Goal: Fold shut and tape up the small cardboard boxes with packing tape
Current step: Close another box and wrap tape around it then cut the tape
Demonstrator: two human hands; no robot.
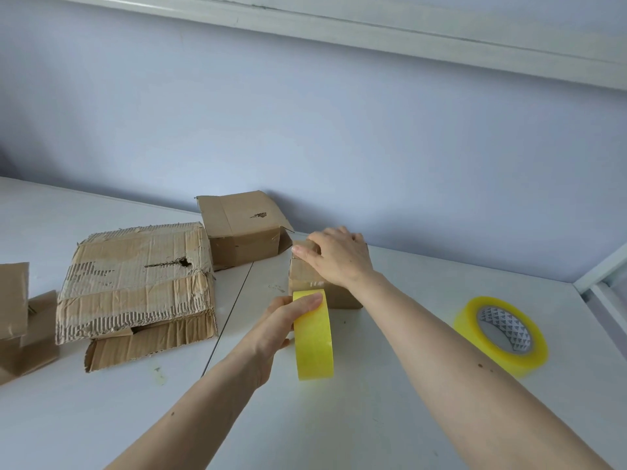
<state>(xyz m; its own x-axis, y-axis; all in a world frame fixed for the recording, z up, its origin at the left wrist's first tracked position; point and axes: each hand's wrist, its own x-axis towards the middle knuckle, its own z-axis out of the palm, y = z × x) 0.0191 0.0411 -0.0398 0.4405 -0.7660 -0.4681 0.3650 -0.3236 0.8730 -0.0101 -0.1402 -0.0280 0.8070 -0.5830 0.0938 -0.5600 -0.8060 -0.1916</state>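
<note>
So taping is only just getting going, I'd say. The small box sits mid tabletop, and the right hand lies over its folded top, thumb hooked on the left edge, holding it shut. The left hand grips a yellow tape roll on edge just in front of the box; no strip visible on it yet. Left of the box: a crumpled, torn corrugated box and a smaller one with flaps still up. Right of it lies a spare glossy roll.
</note>
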